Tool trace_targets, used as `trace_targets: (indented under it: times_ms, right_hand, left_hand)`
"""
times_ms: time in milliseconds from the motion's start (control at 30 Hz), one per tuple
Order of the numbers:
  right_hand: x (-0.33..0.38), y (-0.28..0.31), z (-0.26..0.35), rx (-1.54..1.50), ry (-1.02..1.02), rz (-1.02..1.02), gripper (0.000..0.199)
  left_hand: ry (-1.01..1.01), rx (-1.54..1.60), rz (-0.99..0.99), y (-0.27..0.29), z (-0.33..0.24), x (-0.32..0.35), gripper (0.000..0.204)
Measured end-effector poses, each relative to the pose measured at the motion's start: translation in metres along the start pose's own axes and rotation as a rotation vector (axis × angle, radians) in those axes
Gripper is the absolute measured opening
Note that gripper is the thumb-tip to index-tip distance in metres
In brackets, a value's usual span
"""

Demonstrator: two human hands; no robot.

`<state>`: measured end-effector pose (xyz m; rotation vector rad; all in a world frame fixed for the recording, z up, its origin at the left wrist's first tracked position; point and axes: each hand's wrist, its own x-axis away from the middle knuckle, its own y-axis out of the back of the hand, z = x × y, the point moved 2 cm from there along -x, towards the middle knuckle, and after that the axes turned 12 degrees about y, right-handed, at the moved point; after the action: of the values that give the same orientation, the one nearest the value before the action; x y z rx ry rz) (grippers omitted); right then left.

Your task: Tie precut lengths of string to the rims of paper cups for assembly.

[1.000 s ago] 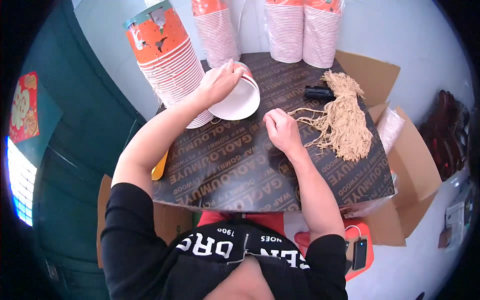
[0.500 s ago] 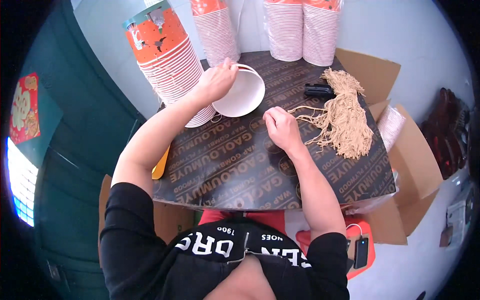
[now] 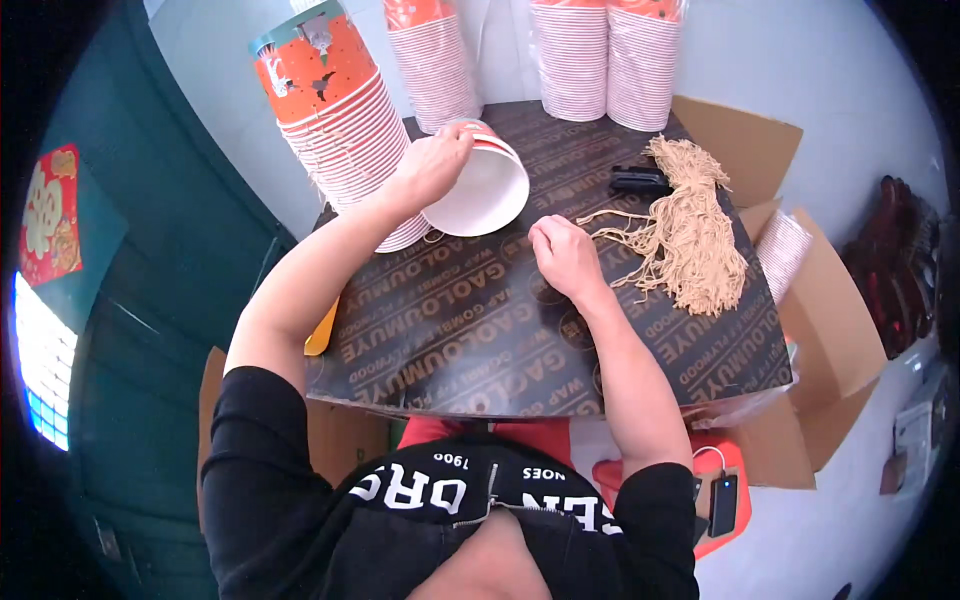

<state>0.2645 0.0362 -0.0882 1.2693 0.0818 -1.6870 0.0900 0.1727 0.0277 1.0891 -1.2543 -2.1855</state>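
Note:
A white paper bucket (image 3: 480,195) with an orange printed outside lies tilted at the back of the table, its white inside facing me. My left hand (image 3: 432,168) is closed on its upper left rim. Close by on the left leans a tall stack of orange paper buckets (image 3: 345,130), thin cords hanging off its rims. To the right of the bucket, my right hand (image 3: 566,258) is closed low over the table, fingertips pressed together; what they hold, if anything, is too small to make out. Loose strands from a bundle of tan cords (image 3: 700,245) reach toward that hand.
A black clip-like object (image 3: 640,180) lies against the cords. Plastic-wrapped bucket stacks (image 3: 570,65) stand along the back edge. A yellow-handled object (image 3: 321,332) is at the table's left edge. An open cardboard box (image 3: 830,330) stands right of the dark printed table (image 3: 450,350).
The paper bucket has turned a little under my left hand, so more of its orange outside shows at the top. My right hand has stayed almost in place.

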Motion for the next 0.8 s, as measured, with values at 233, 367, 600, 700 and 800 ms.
trace_targets:
  times_ms: [233, 367, 600, 700, 800]
  right_hand:
    - [0.0, -0.001, -0.001, 0.009, -0.027, 0.022, 0.014]
    - [0.002, -0.002, -0.005, -0.035, -0.043, 0.032, 0.019]
    - [0.003, -0.005, -0.007, 0.008, -0.057, 0.088, 0.019]
    - [0.004, -0.007, -0.008, 0.031, -0.047, 0.1, 0.017]
    - [0.004, -0.007, -0.008, 0.034, -0.04, 0.109, 0.016]
  left_hand:
    - [-0.009, 0.105, -0.049, 0.01, -0.001, 0.005, 0.047]
    - [0.066, 0.201, -0.032, 0.017, 0.005, 0.001, 0.034]
    - [0.01, 0.155, -0.104, 0.011, -0.004, 0.012, 0.02]
    - [-0.054, 0.172, -0.16, 0.012, -0.005, 0.013, 0.021]
    - [-0.065, 0.189, -0.145, 0.012, -0.005, 0.014, 0.019]
